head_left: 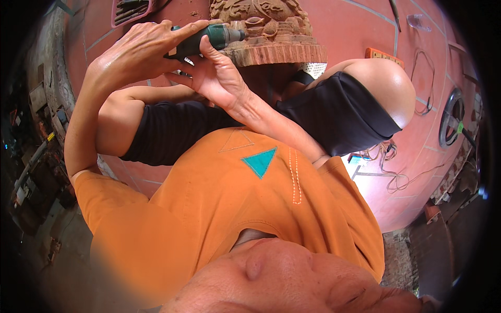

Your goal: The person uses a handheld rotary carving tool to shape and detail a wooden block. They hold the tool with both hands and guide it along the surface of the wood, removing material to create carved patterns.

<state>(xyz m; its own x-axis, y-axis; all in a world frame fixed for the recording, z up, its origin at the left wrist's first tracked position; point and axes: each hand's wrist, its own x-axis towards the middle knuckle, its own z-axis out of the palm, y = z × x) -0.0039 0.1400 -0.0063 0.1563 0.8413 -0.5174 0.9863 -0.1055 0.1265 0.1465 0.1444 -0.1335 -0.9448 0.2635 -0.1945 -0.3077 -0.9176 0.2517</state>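
A green die grinder (201, 43) with a grey nose lies across both my hands, its tip pointing right towards a carved wooden sculpture (263, 28). From the left, my left hand (143, 51) wraps the back of the tool, with the index finger stretched along its top. My right hand (216, 78) is underneath, palm up; its thumb presses the tool's side and its fingers reach left below it. The tip is beside the sculpture's lower part; I cannot tell whether they touch. The sculpture has a relief-cut front and a ridged base, standing just beyond my knees.
At the far left, a pink basket (131, 23) holds several slim carving tools. An orange power strip (385, 56) lies beyond my right knee. Loose cables (389, 151), a dark ring-shaped object (451, 117) and a clear plastic cup (419, 22) are on the red tiled floor (360, 31).
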